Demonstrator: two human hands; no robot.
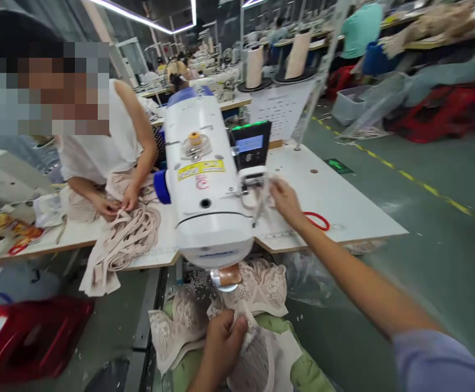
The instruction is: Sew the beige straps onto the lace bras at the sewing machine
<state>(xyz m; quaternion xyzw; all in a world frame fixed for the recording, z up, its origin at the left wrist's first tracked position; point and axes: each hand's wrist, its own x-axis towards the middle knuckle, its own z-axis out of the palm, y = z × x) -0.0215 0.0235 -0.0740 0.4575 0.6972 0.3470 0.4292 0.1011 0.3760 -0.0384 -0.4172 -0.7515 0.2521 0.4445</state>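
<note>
In front of me stands a white sewing machine (205, 179) with a small control screen (249, 146) on its right side. Below its head lies beige lace bra work (257, 283) with moulded cups, draped over green cloth (311, 365). My left hand (223, 340) pinches the edge of the beige lace bra at the lower middle. Reaching to the machine's right side, my right hand (284, 198) has its fingers bent together by a pale, blurred strip near the metal parts. What it holds there is too smeared to make out.
A red ring (317, 220) lies on the white table (343, 212) to the right. At left, a co-worker's hands (119, 207) handle a pile of beige straps (133, 239). Thread cones (254, 68) stand behind the machine. A red stool (29, 343) is at lower left.
</note>
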